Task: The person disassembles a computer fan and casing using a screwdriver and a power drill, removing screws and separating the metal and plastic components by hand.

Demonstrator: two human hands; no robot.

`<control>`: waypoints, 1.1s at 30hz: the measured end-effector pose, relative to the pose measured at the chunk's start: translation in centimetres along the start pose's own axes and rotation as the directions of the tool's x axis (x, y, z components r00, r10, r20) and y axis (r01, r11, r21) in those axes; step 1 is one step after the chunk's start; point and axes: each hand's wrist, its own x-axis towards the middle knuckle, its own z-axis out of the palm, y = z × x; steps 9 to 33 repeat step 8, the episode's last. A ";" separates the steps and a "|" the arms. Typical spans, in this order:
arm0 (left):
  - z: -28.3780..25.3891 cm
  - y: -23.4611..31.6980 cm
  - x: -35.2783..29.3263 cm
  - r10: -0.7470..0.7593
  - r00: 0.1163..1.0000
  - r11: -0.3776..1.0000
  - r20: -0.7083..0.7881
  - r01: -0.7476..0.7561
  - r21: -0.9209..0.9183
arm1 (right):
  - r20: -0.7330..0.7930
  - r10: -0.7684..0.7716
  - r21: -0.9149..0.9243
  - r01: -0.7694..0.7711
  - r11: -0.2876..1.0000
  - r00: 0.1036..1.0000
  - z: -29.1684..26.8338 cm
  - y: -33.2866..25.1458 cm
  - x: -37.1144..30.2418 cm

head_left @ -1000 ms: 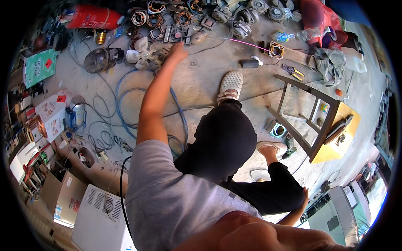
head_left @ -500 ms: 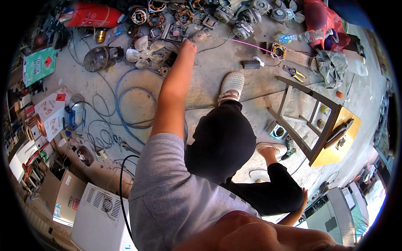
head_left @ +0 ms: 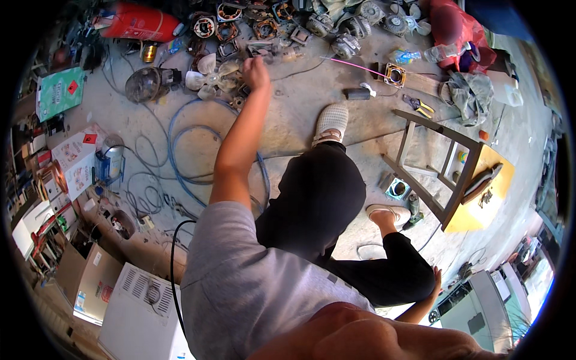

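My left arm stretches far forward, with my left hand low over a pile of motor parts. Its fingertips are small and partly hidden, so a grip cannot be made out. Just left of it lies a pale fan blade wheel. A metal motor frame is right beyond the fingers, and a brownish clear piece lies to their right. My right hand rests against the side of my bent right knee, fingers stretched, with nothing seen in it.
A blue hose lies coiled below the fan wheel. A tipped wooden stool is at the right, near pliers and a black cylinder. A red gas cylinder lies far left; a white appliance stands near left.
My left hand has moved left and slightly nearer, away from the brownish clear piece and toward the fan wheel. My right hand has stayed by the knee.
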 end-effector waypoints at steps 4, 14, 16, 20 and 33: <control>-6.4 2.2 -5.1 0.609 0.691 0.623 0.390 -0.721 0.304 | 0.027 -0.062 0.060 0.060 0.996 0.998 0.1 0.4 -0.4; -8.9 -7.0 -9.0 0.360 0.382 0.298 0.851 -0.912 0.283 | 0.091 -0.090 0.108 0.081 0.991 0.992 -1.3 1.3 0.8; -8.9 -7.0 -9.0 0.360 0.382 0.298 0.851 -0.912 0.283 | 0.091 -0.090 0.108 0.081 0.991 0.992 -1.3 1.3 0.8; -8.9 -7.0 -9.0 0.360 0.382 0.298 0.851 -0.912 0.283 | 0.091 -0.090 0.108 0.081 0.991 0.992 -1.3 1.3 0.8; -8.9 -7.0 -9.0 0.360 0.382 0.298 0.851 -0.912 0.283 | 0.091 -0.090 0.108 0.081 0.991 0.992 -1.3 1.3 0.8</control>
